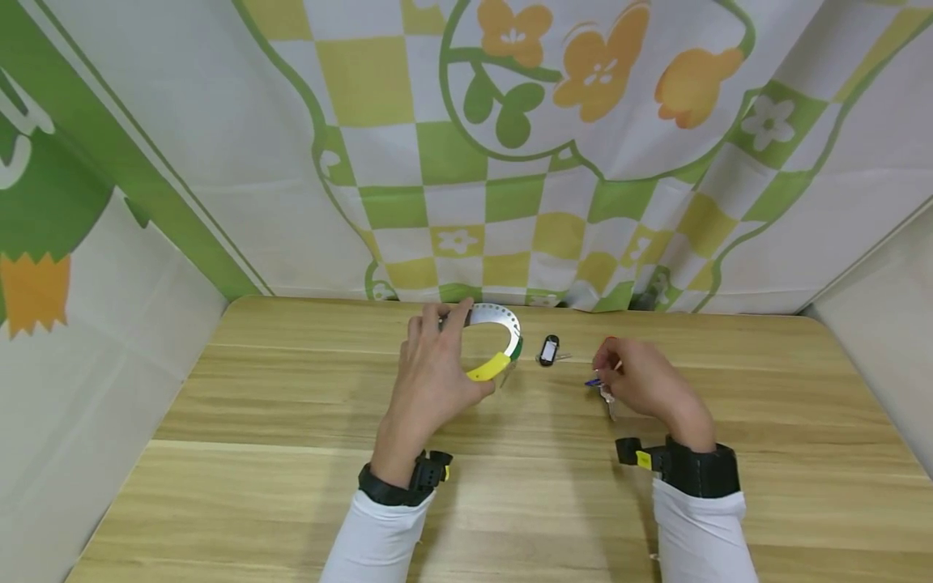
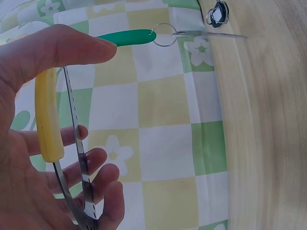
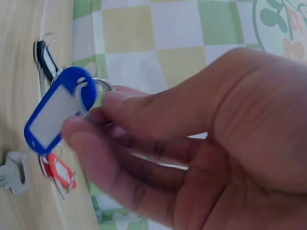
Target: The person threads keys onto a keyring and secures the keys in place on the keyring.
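Observation:
My left hand grips a large metal ring with a row of holes and a yellow sleeve. The fingers curl round its far side, and the thumb lies by the yellow sleeve. A green key tag with a split ring and a key shows at the thumb tip. With thumb and fingertips, my right hand pinches the small split ring of a blue key tag. In the head view a silver key shows just below that tag.
A black key tag with a key lies on the wooden table between the hands. Past the right hand lies a red key tag, mostly hidden in the head view. A patterned curtain hangs along the table's back edge.

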A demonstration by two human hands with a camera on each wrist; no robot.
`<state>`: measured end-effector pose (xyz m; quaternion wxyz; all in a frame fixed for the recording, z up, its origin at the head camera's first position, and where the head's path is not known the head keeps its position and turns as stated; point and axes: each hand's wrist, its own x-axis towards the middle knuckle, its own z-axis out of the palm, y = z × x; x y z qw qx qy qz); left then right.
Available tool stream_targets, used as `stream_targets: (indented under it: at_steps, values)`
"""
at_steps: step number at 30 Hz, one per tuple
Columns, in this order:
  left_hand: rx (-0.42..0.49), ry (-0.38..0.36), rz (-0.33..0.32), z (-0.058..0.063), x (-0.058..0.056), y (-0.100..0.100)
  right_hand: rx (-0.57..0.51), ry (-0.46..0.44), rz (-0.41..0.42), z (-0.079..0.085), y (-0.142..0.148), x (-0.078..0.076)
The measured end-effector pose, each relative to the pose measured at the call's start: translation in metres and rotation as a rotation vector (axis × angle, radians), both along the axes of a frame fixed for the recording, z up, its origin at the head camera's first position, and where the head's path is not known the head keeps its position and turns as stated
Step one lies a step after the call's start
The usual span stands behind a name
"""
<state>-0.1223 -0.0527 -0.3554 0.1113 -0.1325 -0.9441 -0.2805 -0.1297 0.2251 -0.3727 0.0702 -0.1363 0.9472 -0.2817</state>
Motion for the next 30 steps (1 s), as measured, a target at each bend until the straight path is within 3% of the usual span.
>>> stream_targets:
  at_steps: [7,21,30]
  values:
    - [-0.012,0.0,-0.004,0.001,0.0,0.0,-0.107,0.096,-0.033,0.003,-0.009,-0.002]
    - [-0.042,0.022,-0.024,-0.001,-0.001,0.001,-0.272,0.425,-0.089,0.007,-0.031,-0.001]
    - [-0.098,0.064,-0.043,-0.002,0.0,0.001,-0.412,0.444,-0.131,0.012,-0.043,0.002]
